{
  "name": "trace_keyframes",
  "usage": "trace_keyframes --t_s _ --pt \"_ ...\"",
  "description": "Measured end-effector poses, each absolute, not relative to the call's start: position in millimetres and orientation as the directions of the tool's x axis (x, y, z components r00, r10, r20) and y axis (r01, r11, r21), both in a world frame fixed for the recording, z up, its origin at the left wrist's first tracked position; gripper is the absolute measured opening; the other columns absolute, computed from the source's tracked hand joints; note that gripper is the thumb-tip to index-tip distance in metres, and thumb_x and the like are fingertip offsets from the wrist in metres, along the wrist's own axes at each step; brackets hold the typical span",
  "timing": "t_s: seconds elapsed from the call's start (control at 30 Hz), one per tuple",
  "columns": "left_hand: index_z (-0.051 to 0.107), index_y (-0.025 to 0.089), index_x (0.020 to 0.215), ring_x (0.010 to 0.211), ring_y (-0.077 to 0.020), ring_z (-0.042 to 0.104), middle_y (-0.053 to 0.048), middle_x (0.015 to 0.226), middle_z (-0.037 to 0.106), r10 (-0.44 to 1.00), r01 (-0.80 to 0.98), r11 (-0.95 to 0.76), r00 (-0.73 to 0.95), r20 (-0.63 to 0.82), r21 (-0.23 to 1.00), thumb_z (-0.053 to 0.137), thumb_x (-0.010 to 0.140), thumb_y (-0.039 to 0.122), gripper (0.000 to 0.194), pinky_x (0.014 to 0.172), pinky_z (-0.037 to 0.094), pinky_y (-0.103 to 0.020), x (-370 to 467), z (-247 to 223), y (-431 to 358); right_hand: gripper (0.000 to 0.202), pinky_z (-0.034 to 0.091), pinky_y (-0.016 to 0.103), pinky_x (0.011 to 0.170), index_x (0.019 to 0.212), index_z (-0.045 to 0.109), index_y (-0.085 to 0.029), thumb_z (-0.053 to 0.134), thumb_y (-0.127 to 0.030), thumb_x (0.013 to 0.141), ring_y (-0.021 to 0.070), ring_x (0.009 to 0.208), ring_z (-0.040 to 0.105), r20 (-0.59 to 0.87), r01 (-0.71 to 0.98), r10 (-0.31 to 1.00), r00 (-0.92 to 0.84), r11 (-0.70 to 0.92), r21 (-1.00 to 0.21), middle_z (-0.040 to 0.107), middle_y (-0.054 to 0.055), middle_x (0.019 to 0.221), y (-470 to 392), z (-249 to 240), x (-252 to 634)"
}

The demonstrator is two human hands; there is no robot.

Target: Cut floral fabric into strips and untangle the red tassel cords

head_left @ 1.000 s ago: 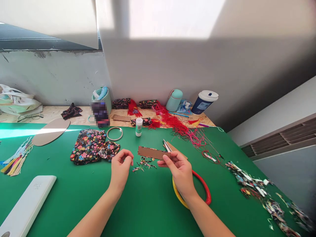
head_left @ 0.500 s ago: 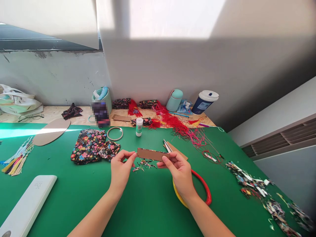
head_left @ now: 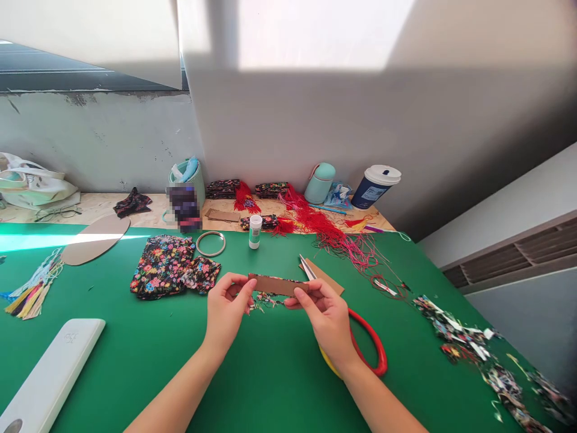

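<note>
Between my hands is a narrow brown cardboard strip with floral fabric showing along its upper edge. My left hand pinches its left end, thumb on the brown face. At the other end, my right hand grips it with the thumb in front and fingers behind. Small fabric scraps lie on the green mat just below the strip. Scissors with red and yellow handles rest partly hidden under my right hand, their blades over a brown card piece. A glue stick stands upright beyond the strip.
Folded floral fabric and a metal ring lie left of centre. A white power bank is at the near left. Red tassels, a teal flask and a lidded cup line the back. Scraps spread along the right.
My left hand has shifted slightly right and its thumb now lies over the strip's left end. The strip tilts back a little. My right hand keeps its hold.
</note>
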State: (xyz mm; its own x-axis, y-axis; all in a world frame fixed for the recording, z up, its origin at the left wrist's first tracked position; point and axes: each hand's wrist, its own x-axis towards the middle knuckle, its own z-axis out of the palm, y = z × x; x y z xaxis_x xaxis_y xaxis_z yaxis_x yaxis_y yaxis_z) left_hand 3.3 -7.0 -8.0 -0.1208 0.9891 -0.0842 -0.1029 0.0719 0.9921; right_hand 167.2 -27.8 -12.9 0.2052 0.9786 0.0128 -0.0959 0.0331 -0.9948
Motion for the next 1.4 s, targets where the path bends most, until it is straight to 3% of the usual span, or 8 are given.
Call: trace_keyframes --t_s 0.37,0.47,0.6,0.77,1.0,1.23,1.4 --pt "0.061 0.016 0.074 0.046 -0.0144 0.059 0.002 0.050 0.060 0.989 -0.151 0.127 -0.054 -0.136 0.980 0.069 0.070 0.043 0.029 0.051 0.052 -0.027 0.0 -9.5 -4.6 0.024 0.058 0.032 0.062 0.077 0.055 -0.021 0.067 -0.043 0.077 0.0218 0.061 0.071 0.078 0.031 0.981 0.178 0.074 -0.997 0.071 0.003 0.063 -32.6 -13.0 165.4" --pt "0.062 0.017 0.081 0.051 -0.0131 0.059 0.000 0.061 0.062 0.993 -0.006 0.004 -0.116 -0.004 1.000 0.065 0.075 0.038 0.022 0.051 0.050 -0.025 -0.8 -10.9 -6.5 0.025 0.058 0.031 0.061 0.077 0.055 -0.022 0.067 -0.043 0.076 0.0219 0.061 0.071 0.071 0.018 0.981 0.181 0.068 -0.997 0.070 0.003 0.061 -31.9 -12.7 166.1" --pt "0.060 0.019 0.090 0.060 -0.0092 0.058 -0.005 0.095 0.061 0.920 0.257 -0.265 -0.222 0.323 0.930 0.062 0.079 0.026 0.013 0.057 0.051 -0.024 -1.8 -14.4 -8.9 0.025 0.058 0.032 0.061 0.076 0.054 -0.022 0.068 -0.043 0.075 0.0219 0.059 0.071 0.067 0.011 0.981 0.179 0.066 -0.998 0.070 0.003 0.061 -31.7 -11.9 166.6" --pt "0.064 0.019 0.080 0.079 -0.0147 0.062 -0.006 0.094 0.060 0.863 0.392 -0.388 -0.161 0.478 0.834 0.058 0.083 0.021 0.006 0.061 0.054 -0.024 -0.4 -16.2 -9.3 0.022 0.059 0.031 0.061 0.077 0.055 -0.022 0.066 -0.040 0.078 0.0203 0.059 0.070 0.099 0.026 0.980 0.174 0.096 -0.995 0.071 0.003 0.063 -35.1 -12.0 162.5" --pt "0.065 0.020 0.081 0.080 -0.0158 0.060 -0.007 0.095 0.061 0.880 0.299 -0.350 -0.220 0.421 0.888 0.059 0.083 0.025 0.009 0.053 0.055 -0.023 0.8 -14.7 -10.6 0.006 0.059 0.028 0.061 0.081 0.055 -0.022 0.061 -0.025 0.084 0.0181 0.065 0.071 0.262 0.030 0.953 0.154 0.261 -0.965 0.064 0.001 0.077 -48.7 -24.8 152.0" --pt "0.064 0.019 0.078 0.054 -0.0068 0.052 -0.005 0.095 0.058 0.925 0.174 -0.254 -0.242 0.292 0.951 0.059 0.083 0.030 0.014 0.042 0.048 -0.020 1.5 -14.7 -10.4 0.010 0.060 0.031 0.061 0.085 0.056 -0.024 0.058 -0.014 0.082 0.0202 0.071 0.071 0.393 0.131 0.917 0.065 0.383 -0.915 0.065 0.003 0.082 -52.4 -31.5 150.1" --pt "0.061 0.019 0.077 0.078 -0.0152 0.058 -0.007 0.095 0.057 0.935 0.211 -0.238 -0.216 0.282 0.948 0.055 0.085 0.031 0.015 0.050 0.047 -0.020 1.3 -17.8 -7.5 0.010 0.059 0.029 0.061 0.082 0.055 -0.024 0.058 -0.014 0.083 0.0188 0.070 0.070 0.385 0.123 0.920 0.069 0.375 -0.919 0.064 0.002 0.080 -51.7 -29.4 149.3"
